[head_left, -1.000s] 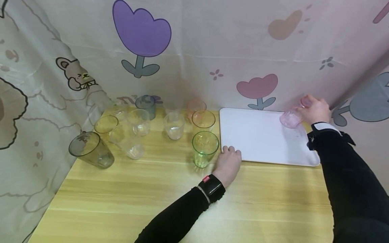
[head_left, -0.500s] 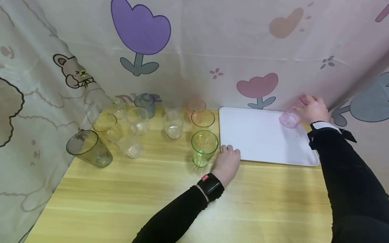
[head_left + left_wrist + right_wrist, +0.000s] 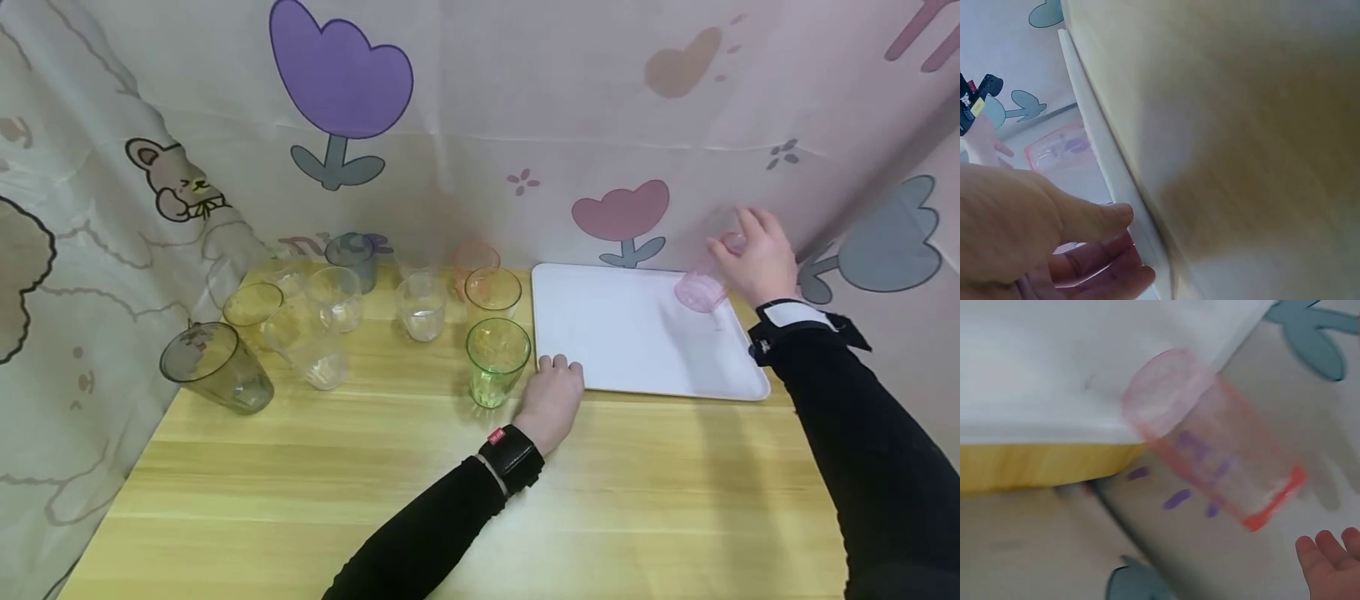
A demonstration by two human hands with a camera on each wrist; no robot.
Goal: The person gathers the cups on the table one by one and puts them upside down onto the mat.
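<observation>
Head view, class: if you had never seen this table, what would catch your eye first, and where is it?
First, the pink cup, tilted over the far right corner of the white tray, with the right hand beside it, fingers spread; whether it touches the cup is unclear. Next, the cluster of tinted and clear cups at the table's far left, the green cup nearest the tray. The left hand rests at the tray's near left corner.
</observation>
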